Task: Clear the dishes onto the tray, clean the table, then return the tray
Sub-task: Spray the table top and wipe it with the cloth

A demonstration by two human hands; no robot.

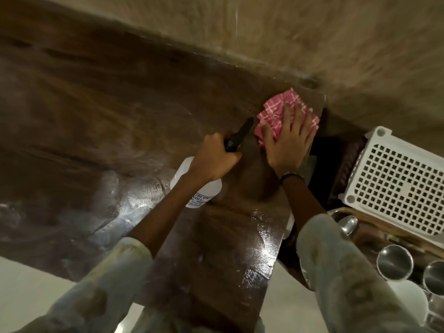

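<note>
A dark wooden table [101, 121] fills the middle of the view, its surface wet and shiny in patches. My right hand [289, 138] lies flat, fingers spread, on a folded pink checked cloth [278, 109] at the table's far right corner. My left hand [216, 157] grips the black trigger head of a white spray bottle [199, 191], held just left of the cloth above the table. To the right, a tray [374, 227] carries steel cups [394, 261], a spoon [348, 224] and a white plate [408, 299].
A white perforated plastic crate [396, 181] stands at the right, beyond the tray. A beige wall [312, 32] runs behind the table. Pale floor [28, 284] shows at the lower left beside the table edge.
</note>
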